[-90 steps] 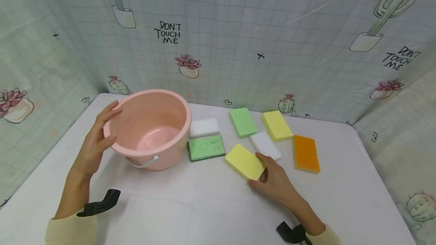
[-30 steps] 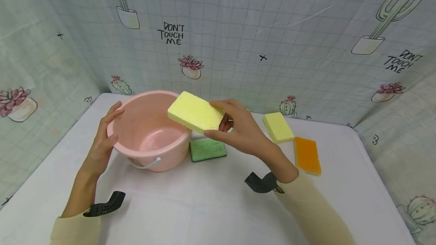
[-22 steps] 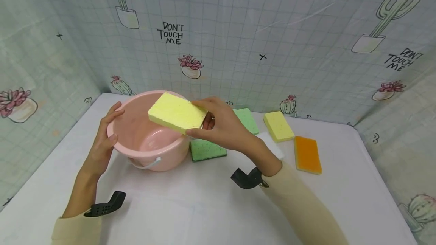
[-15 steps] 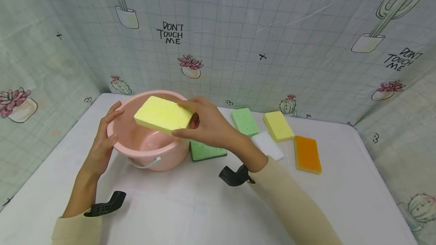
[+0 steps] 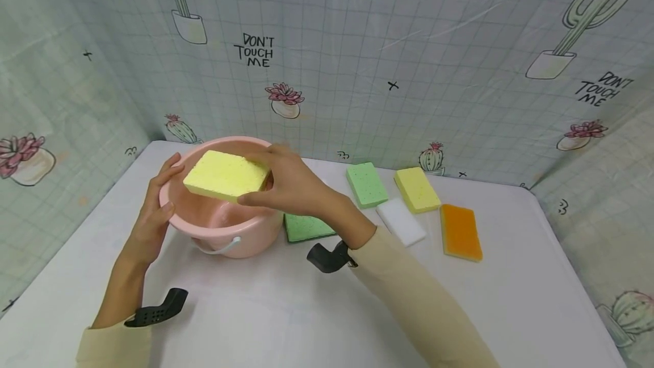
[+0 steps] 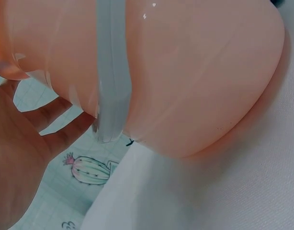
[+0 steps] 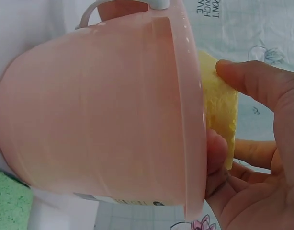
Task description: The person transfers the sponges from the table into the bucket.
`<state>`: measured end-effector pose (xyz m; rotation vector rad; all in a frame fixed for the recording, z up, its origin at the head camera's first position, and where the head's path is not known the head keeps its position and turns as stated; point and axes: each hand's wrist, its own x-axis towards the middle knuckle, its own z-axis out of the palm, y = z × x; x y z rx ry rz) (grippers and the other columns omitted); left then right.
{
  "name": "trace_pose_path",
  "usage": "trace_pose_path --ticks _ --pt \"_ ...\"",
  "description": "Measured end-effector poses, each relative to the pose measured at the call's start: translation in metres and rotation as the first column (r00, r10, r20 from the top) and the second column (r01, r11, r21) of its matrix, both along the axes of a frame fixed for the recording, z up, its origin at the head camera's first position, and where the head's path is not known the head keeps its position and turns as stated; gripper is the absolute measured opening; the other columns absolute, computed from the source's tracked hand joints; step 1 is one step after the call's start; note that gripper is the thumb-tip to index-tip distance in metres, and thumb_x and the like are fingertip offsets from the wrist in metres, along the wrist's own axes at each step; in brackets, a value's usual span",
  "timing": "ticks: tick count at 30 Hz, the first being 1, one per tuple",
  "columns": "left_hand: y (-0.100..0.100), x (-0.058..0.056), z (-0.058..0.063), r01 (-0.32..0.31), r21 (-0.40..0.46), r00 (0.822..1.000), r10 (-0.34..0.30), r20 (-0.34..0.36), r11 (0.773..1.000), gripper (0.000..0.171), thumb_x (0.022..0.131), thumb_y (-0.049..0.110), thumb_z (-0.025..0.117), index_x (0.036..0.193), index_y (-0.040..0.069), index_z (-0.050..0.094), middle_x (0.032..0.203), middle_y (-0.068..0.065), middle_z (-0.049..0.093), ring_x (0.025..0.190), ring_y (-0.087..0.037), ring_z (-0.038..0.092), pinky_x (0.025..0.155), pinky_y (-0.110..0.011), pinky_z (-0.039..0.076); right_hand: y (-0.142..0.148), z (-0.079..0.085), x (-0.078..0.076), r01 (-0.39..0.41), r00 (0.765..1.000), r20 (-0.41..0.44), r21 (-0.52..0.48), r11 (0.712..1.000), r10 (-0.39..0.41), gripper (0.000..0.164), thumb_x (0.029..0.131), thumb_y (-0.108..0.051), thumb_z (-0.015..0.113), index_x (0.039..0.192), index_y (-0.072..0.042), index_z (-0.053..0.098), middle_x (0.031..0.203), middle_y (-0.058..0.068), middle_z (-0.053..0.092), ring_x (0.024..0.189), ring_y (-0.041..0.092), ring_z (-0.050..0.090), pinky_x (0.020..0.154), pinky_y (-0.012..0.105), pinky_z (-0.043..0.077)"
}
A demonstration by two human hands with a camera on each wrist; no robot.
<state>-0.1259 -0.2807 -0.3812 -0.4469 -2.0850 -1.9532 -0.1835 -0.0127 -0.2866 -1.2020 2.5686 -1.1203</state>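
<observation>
A pink bucket (image 5: 255, 240) with a pale handle (image 6: 113, 72) stands on the left part of the white table. My left hand (image 5: 143, 229) grips its left side, thumb and fingertips at the rim. Over the bucket's mouth, my right hand (image 5: 293, 183) holds a yellow sponge (image 5: 225, 176) by its right end, between thumb and fingers. Seen from the right wrist, that sponge (image 7: 221, 110) lies just above the bucket's rim (image 7: 192, 124). The bucket's floor is partly hidden by the sponge and hand.
Right of the bucket lies a green sponge with a dark underside (image 5: 309, 228). Farther right are a light green sponge (image 5: 367, 185), a white sponge (image 5: 401, 221), another yellow sponge (image 5: 417, 189) and an orange sponge (image 5: 461, 233). A patterned curtain (image 5: 327, 72) closes off the back.
My right hand took the yellow sponge off the table and carried it left, over the bucket's mouth. My left hand stays on the bucket's rim.
</observation>
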Motion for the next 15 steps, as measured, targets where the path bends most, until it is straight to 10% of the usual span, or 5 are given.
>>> trace_pose_path --ticks 8,15 --pt "0.001 0.002 -0.001 -0.014 0.004 1.0 0.014 0.001 1.0 0.06 0.086 0.015 0.051 0.145 0.017 0.038 0.158 0.002 0.011 0.143 -0.023 0.007 0.11 -0.057 0.006 -0.019 -0.002 -0.005 -0.045 0.998 -0.028 0.091 0.995 0.048 0.062 0.075 -0.028 0.08 0.128 -0.007 0.056 0.125 0.001 0.056 0.117 0.011 0.043 0.096 0.019 0.034" --pt "0.002 0.001 0.0 -0.022 0.008 1.0 0.022 0.002 1.0 0.061 0.086 0.016 0.052 0.145 0.018 0.039 0.158 0.003 0.012 0.142 -0.024 0.009 0.11 -0.057 0.008 -0.03 -0.003 -0.007 -0.073 0.997 0.001 0.105 0.992 0.073 0.069 0.073 -0.02 0.081 0.133 -0.006 0.05 0.126 -0.001 0.054 0.109 0.009 0.044 0.09 0.016 0.035"
